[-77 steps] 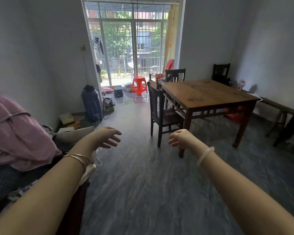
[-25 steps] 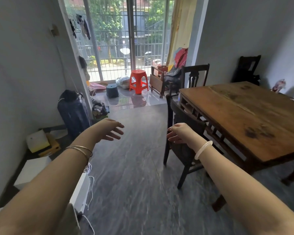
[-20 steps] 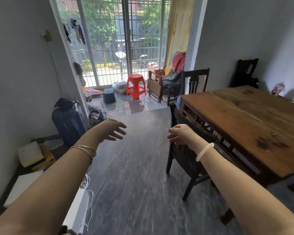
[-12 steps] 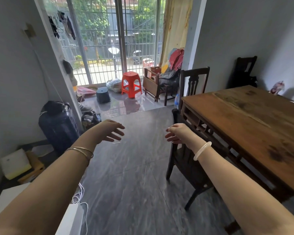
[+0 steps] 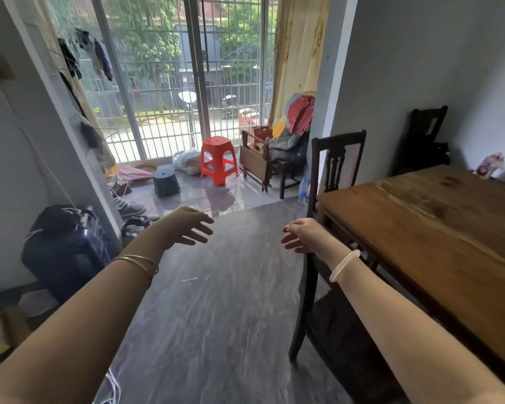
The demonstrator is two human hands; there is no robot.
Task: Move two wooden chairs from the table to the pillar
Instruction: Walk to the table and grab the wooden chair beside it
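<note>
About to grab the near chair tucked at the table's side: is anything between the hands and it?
Nothing visible. The right hand is already at the near chair, about level with its back; contact is unclear. The left hand hangs open over bare floor to the chair's left, apart from it.

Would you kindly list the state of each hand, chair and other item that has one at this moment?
left hand: open, empty, above the floor
right hand: open, at the near chair's back, grasp not visible
near chair: upright, tucked at the table's side
table: bare on its visible top
far chair: upright at the table's end
red stool: upright by the window
glass door: shut
</note>
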